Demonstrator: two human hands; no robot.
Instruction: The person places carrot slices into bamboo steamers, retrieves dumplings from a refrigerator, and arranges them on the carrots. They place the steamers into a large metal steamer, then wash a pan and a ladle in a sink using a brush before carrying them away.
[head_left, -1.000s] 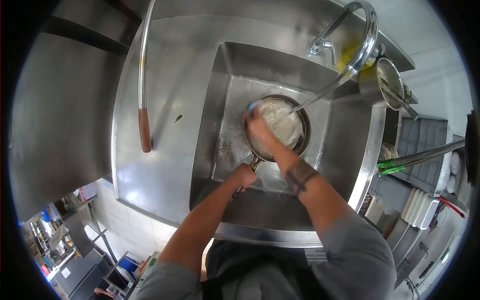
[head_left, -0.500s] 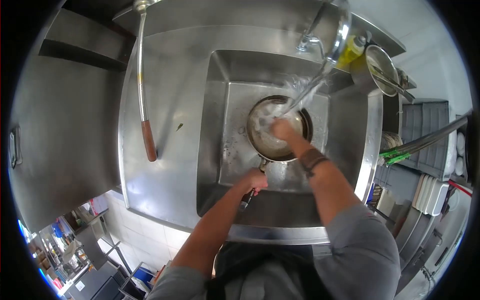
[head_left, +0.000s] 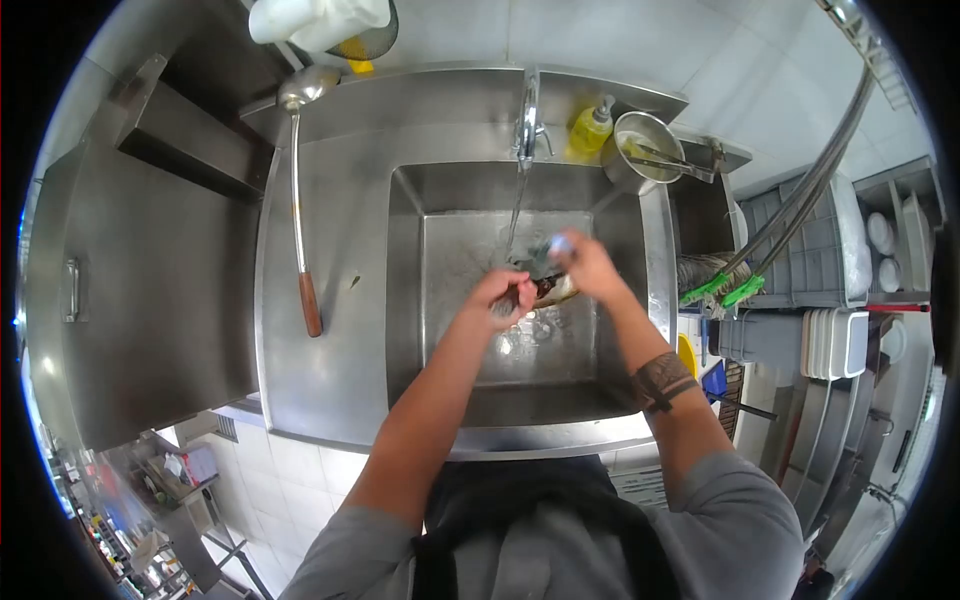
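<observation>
In the stainless sink (head_left: 480, 345), my left hand (head_left: 505, 297) is closed around the handle end of a frying pan (head_left: 560, 292). The pan is tilted and mostly hidden by my hands. My right hand (head_left: 588, 265), smeared by motion, is closed at the pan's far side, on a small bluish-white thing (head_left: 561, 243) too blurred to name. Water runs in a thin stream from the faucet (head_left: 527, 130), just beyond both hands.
A long ladle (head_left: 308, 300) with a wooden handle lies on the left counter (head_left: 345, 370). At the back right stand a yellow soap bottle (head_left: 590, 130) and a metal pot (head_left: 640, 135) with utensils. Green-tipped poles (head_left: 740, 288) lean on the right.
The pan has gone from lying flat to tilted. My left hand has moved up, and my right hand has come out of the pan's inside. The camera view has shifted.
</observation>
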